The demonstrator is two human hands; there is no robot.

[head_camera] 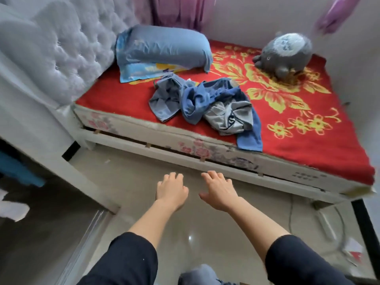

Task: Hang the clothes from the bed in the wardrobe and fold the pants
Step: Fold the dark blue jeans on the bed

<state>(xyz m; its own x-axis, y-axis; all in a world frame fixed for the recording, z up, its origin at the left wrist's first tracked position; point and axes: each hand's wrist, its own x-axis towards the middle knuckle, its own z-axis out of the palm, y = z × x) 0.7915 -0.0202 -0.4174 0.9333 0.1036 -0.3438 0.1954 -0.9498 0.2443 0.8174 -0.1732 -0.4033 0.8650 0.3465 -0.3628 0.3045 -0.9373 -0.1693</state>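
Two bare hands hang at lower centre over the tiled floor [185, 233], short of the bed [181, 154]: left hand [171, 190] and right hand [221, 191], fingers slightly apart, loosely bent, holding nothing. A crumpled pile of blue and grey clothes [205, 105] lies mid-frame on the red floral blanket [123, 99]. Blue pillow [164, 46] upper centre; grey plush toy [285, 52] upper right.

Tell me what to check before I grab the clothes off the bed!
1. Left hand empty: ok.
2. Right hand empty: ok.
3. Clothes pile lying on the bed: ok.
4. Plush toy apart from the pile: ok.
5. Which piece to fold: cannot tell, all crumpled.
6. Hands touching the clothes: not ok, both are over the floor, short of the bed.
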